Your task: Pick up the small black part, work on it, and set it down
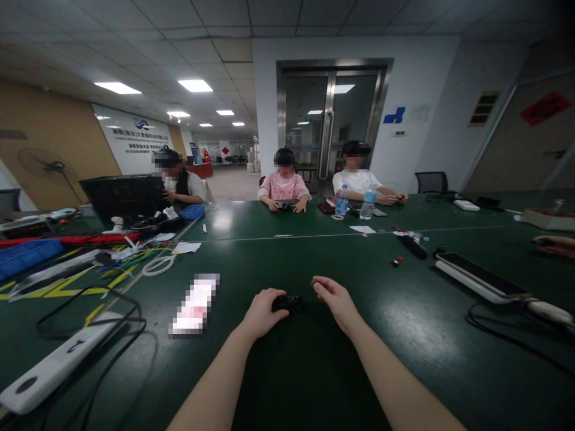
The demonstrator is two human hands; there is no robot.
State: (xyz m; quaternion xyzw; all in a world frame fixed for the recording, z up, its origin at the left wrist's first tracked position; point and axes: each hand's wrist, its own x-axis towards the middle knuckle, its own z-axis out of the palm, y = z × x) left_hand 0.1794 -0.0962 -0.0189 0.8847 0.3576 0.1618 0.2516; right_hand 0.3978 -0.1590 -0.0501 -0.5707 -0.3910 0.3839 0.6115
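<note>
My left hand [264, 312] grips the left end of a small black object [290, 303] with thumb and fingers, low over the dark green table [395, 359]. The object's face has small details too fine to make out, so its kind stays unclear. To its right, and apart from it, my right hand [336, 300] is closed in a pinch. A tiny dark bit shows at those fingertips, too small to name. Left of my hands lies a phone-shaped thing with a bright, blurred-out screen [195, 305].
A white power strip [63, 362] and black cable lie at left. A phone [483, 275] on a white block is at right, near another person's hand [554, 244]. Two bottles [368, 205] stand at the far side, where several people sit. A blue tray [29, 257] is far left.
</note>
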